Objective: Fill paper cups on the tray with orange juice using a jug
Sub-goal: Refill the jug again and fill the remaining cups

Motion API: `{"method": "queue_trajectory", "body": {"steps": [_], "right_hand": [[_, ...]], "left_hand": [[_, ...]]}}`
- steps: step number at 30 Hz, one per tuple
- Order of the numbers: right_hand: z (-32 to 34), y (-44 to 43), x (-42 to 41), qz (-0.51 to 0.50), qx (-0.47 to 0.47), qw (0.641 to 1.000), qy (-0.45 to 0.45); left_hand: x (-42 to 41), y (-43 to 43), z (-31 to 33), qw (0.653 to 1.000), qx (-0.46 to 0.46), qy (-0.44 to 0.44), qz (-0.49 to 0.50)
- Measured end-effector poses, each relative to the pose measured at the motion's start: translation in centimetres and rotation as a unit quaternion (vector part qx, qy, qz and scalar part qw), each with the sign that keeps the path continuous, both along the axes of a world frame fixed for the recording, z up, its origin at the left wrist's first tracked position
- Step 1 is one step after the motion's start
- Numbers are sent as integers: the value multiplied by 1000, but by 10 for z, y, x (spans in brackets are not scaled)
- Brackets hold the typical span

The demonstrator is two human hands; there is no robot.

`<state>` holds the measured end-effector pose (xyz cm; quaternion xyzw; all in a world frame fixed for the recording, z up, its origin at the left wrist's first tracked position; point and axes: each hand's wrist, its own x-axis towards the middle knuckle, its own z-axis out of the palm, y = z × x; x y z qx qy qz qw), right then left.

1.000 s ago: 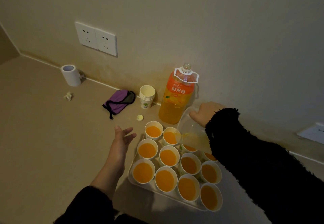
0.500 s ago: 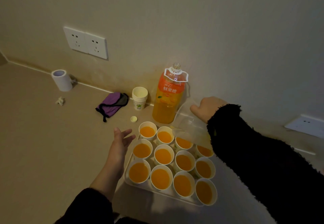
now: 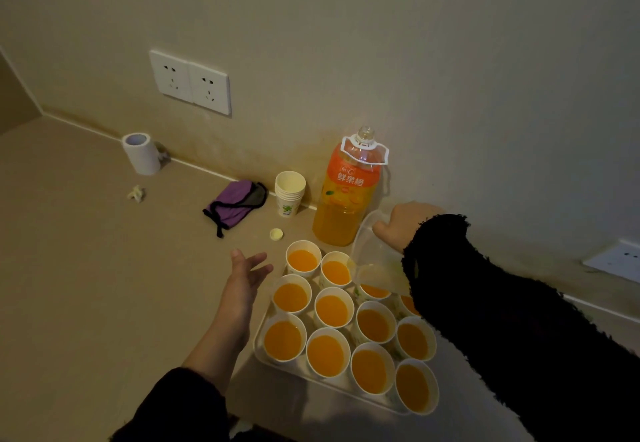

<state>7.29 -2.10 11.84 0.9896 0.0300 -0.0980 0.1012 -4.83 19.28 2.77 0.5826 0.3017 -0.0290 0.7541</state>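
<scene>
Lower centre on the tabletop [image 3: 86, 285], I see the tray [image 3: 259, 344] of juice-filled paper cups [image 3: 331, 310]. The tilted clear jug [image 3: 375, 258] hangs over its upper-right cups, gripped by the right hand [image 3: 403, 225]. The left hand [image 3: 244, 282] hovers beside, fingers spread.

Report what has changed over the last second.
Nothing clearly moved; only the camera view shifts slightly. The right hand still grips the jug, tipped over the back row of cups; nothing was taken up or let go. The left hand stays open beside the tray, and the bottle is where it was.
</scene>
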Motion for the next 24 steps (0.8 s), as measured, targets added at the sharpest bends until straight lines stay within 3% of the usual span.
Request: {"method": "queue_trajectory", "body": {"steps": [24], "right_hand": [[2, 9, -4, 32, -11, 999, 13]], "left_hand": [[6, -3, 0, 1000, 10, -15, -15]]}}
